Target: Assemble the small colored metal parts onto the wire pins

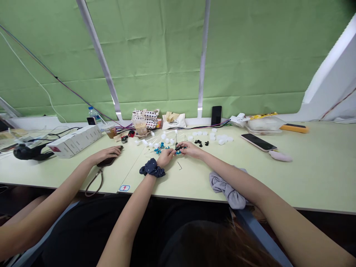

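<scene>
Forearms reach across the bench. Left hand and right hand pinch a small black part between nearly closed fingers, presumably from both sides for steadiness, beside blue parts; a hex key lies handily near.

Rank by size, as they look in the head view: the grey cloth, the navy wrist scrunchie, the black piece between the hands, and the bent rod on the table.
1. Grey cloth, though partly covered
2. Navy scrunchie
Smallest, unranked: black piece and bent rod; the piece is partly hidden.
</scene>
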Available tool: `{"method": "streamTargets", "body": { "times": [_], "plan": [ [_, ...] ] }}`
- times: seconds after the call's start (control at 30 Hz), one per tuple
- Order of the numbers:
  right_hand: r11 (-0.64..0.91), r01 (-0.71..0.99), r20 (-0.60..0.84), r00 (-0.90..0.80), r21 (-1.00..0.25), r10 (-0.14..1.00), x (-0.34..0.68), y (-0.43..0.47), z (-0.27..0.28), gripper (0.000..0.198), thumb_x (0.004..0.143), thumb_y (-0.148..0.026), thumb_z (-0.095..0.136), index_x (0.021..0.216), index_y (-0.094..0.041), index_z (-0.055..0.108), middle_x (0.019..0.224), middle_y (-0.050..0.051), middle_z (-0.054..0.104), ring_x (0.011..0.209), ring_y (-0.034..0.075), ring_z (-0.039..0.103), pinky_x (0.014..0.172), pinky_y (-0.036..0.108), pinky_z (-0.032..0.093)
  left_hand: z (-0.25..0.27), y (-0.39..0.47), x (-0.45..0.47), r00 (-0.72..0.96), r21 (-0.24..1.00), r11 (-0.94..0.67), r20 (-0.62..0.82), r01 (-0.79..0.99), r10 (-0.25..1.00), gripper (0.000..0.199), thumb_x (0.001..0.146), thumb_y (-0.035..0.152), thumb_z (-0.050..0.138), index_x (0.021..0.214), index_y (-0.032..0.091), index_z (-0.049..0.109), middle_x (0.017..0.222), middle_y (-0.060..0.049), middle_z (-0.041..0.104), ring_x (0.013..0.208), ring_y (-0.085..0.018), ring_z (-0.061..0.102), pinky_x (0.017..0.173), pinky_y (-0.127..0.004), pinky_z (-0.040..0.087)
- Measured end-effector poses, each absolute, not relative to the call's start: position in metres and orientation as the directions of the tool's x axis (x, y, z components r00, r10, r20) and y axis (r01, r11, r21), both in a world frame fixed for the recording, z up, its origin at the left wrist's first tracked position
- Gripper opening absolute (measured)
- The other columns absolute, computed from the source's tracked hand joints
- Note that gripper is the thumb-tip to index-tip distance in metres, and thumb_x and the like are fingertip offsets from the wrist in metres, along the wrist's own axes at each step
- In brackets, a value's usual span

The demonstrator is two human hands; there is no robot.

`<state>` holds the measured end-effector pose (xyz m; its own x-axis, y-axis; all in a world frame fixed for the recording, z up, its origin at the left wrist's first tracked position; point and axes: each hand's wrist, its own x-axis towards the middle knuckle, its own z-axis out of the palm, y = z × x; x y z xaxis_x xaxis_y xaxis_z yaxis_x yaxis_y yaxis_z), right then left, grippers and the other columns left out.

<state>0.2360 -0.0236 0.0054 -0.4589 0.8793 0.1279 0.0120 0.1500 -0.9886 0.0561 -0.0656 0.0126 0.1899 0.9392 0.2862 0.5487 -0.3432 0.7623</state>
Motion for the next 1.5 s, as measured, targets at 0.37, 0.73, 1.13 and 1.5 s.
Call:
{"method": "streamTargets", "body": {
  "times": [0.37, 0.73, 1.13, 1.5],
  "plan": [
    [0.057, -0.004, 0.052, -0.437, -0.998, 0.898, 0.236, -0.024, 0.007, 0.021, 0.081, -0.03, 0.066, 0.092, -0.016, 0.055, 0.065, -0.002, 0.055, 0.048, 0.007, 0.05, 0.042, 0.017, 0.041, 0.001, -0.052, 0.048, 0.358, 0.709, -0.458, 0.3, 0.537, 0.884, 0.039, 0.088, 0.045, 0.042, 0.07, 0.015, 0.059, 0.048, 0.004, 0.041, 0.046, -0.01, 0.034, 0.049, -0.023, 0.028],
    [-0.021, 0.043, -0.039, -0.462, -0.999, 0.886, 0.235, -0.022, 0.003, 0.028, 0.085, -0.042, 0.059, 0.085, -0.015, 0.052, 0.056, -0.004, 0.048, 0.041, 0.005, 0.041, 0.037, 0.017, 0.03, -0.002, -0.048, 0.047, 0.388, 0.68, -0.481, 0.301, 0.553, 0.871, 0.04, 0.089, 0.044, 0.039, 0.071, 0.014, 0.059, 0.049, 0.004, 0.041, 0.046, -0.01, 0.035, 0.049, -0.022, 0.029],
    [-0.06, 0.006, -0.056, -0.461, -0.998, 0.886, 0.238, -0.022, 0.007, 0.027, 0.082, -0.038, 0.064, 0.077, -0.014, 0.053, 0.053, -0.004, 0.047, 0.04, 0.004, 0.037, 0.037, 0.017, 0.025, 0.0, -0.05, 0.047, 0.39, 0.691, -0.472, 0.289, 0.547, 0.874, 0.042, 0.088, 0.047, 0.039, 0.071, 0.014, 0.059, 0.048, 0.004, 0.04, 0.046, -0.01, 0.034, 0.05, -0.023, 0.029],
    [-0.009, -0.013, -0.002, -0.451, -1.0, 0.892, 0.234, -0.023, 0.007, 0.02, 0.081, -0.029, 0.066, 0.078, -0.014, 0.053, 0.054, -0.005, 0.045, 0.043, 0.005, 0.039, 0.039, 0.016, 0.028, 0.0, -0.051, 0.047, 0.397, 0.686, -0.485, 0.3, 0.542, 0.867, 0.04, 0.088, 0.045, 0.04, 0.071, 0.014, 0.059, 0.048, 0.004, 0.04, 0.045, -0.009, 0.034, 0.049, -0.022, 0.027]
  ]
}}
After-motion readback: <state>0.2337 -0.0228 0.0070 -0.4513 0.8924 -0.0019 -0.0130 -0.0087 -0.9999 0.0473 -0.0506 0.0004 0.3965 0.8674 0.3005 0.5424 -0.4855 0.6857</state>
